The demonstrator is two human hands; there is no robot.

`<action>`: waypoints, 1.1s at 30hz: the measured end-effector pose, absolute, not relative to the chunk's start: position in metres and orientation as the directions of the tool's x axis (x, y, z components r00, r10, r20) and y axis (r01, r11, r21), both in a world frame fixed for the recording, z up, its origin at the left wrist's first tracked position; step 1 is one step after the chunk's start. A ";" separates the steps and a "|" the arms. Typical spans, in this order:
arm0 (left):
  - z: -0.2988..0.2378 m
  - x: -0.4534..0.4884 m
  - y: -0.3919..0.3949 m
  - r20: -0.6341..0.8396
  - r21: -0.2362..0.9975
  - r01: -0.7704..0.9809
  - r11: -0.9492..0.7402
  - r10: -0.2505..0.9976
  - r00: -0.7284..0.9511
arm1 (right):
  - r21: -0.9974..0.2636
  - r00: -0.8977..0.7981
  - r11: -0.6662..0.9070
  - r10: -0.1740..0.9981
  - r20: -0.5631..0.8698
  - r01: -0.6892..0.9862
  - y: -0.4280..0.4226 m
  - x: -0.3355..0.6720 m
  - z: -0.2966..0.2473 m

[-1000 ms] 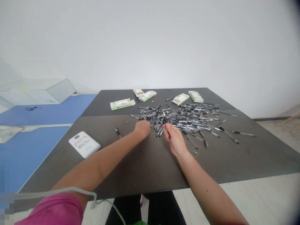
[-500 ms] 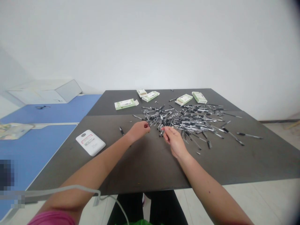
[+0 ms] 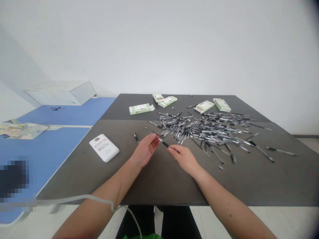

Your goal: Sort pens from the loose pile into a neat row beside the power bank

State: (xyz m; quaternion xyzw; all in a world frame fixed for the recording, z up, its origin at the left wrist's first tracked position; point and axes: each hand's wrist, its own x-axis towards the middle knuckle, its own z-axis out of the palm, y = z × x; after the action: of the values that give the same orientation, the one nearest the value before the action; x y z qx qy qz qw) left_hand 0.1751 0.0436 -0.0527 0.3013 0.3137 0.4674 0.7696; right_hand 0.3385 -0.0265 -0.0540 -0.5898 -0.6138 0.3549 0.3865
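Note:
A pen (image 3: 163, 143) with a clear barrel and black grip slants between my two hands, above the near edge of a big heap of similar pens (image 3: 206, 129). My left hand (image 3: 145, 151) is closed, fingers curled about the pen's upper left end, and covers part of it. At the lower right end, by the black grip, my right hand (image 3: 183, 158) pinches the pen between thumb and finger. Another pen (image 3: 136, 137) lies on the dark table (image 3: 164, 186), partly behind my left hand.
Green-and-white pen boxes (image 3: 141, 109) lie along the back of the table, with more boxes (image 3: 204, 106) to the right. A white device (image 3: 104, 148) sits at the left. Stray pens (image 3: 281, 151) lie right of the heap. A white cable (image 3: 87, 197) crosses the lower left.
My hands have drawn closer together, and a pen now spans between them, away from the heap. The left hand has turned palm inward. The view has shifted slightly left.

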 end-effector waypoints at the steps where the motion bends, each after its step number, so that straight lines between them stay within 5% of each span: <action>1: -0.053 0.176 0.043 -0.195 0.764 -0.521 0.380 0.907 0.374 | -0.887 0.003 0.047 0.999 0.054 0.460 -0.026 0.339 -0.055; 19: -0.055 0.182 0.050 -0.052 0.993 -0.086 0.080 0.957 0.286 | -0.893 0.061 0.031 0.996 0.065 0.450 -0.019 0.335 -0.072; 22: -0.053 0.159 0.069 0.107 0.993 0.037 -0.109 0.993 0.059 | -0.799 -0.040 0.037 0.999 0.016 0.600 -0.010 0.329 -0.075; 26: -0.054 0.125 0.088 0.262 0.961 0.152 -0.232 0.938 -0.229 | -0.528 -0.119 0.043 0.987 -0.110 0.848 0.016 0.299 -0.071; 33: -0.065 0.120 0.093 0.272 0.961 0.127 -0.246 0.926 -0.262 | -0.412 -0.140 0.094 0.987 -0.083 0.906 0.043 0.242 -0.059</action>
State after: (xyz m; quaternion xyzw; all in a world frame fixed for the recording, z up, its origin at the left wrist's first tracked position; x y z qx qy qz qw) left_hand 0.1195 0.0927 -0.0652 0.5092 0.5172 0.6030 0.3311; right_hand 0.2421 0.0429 -0.0586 -0.6467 -0.7317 0.1862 0.1080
